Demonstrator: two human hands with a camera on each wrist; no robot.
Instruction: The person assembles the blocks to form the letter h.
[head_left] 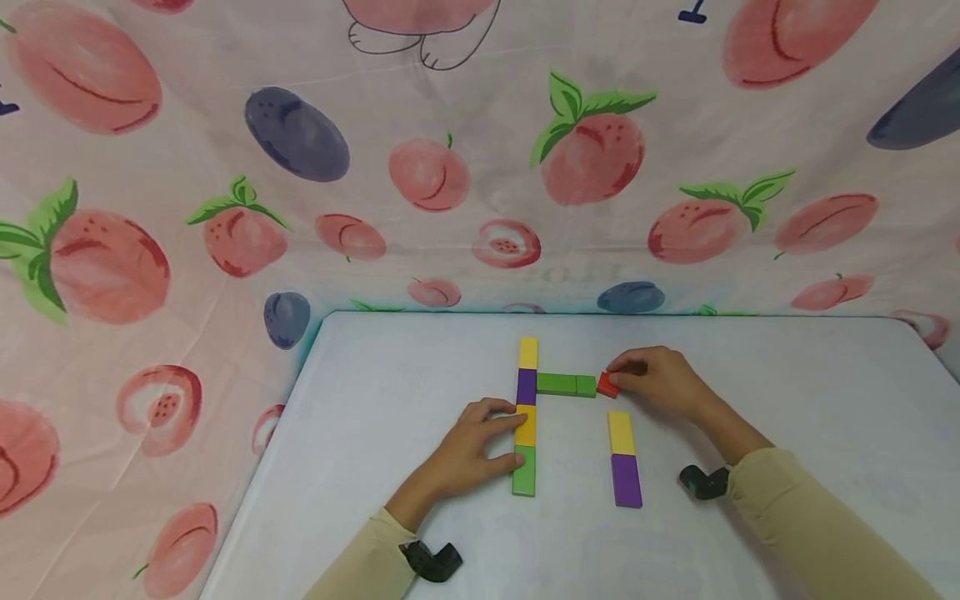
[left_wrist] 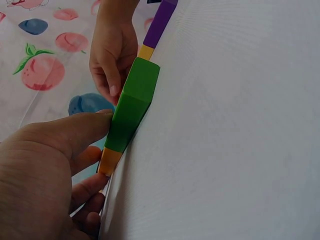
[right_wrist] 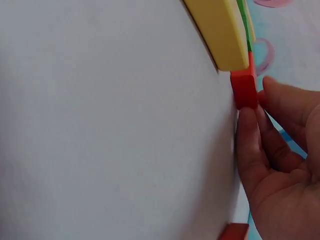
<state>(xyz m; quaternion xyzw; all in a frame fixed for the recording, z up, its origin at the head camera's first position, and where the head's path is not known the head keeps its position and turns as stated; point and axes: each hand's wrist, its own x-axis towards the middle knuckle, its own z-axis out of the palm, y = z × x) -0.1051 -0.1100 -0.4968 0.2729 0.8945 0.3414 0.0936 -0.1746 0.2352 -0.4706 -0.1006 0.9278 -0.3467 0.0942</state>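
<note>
A column of wooden blocks runs away from me on the white table: a green block (head_left: pixel 524 472), a yellow block (head_left: pixel 527 428), a purple block (head_left: pixel 527 387) and another yellow block (head_left: pixel 528 352). My left hand (head_left: pixel 472 448) rests along its left side, thumb touching the green block (left_wrist: pixel 131 102) and fingertips on the nearer yellow one. From the purple block a row of two green blocks (head_left: pixel 557 384) extends rightward. At its right end my right hand (head_left: pixel 663 382) pinches a small red block (head_left: pixel 606 385), tilted relative to the row.
Nearer me, right of the column, a yellow block (head_left: pixel 620 433) and a purple block (head_left: pixel 627 481) lie end to end. Another red piece (right_wrist: pixel 235 232) shows at the right wrist view's bottom edge. A fruit-patterned cloth (head_left: pixel 495 167) hangs behind the table (head_left: pixel 390 358).
</note>
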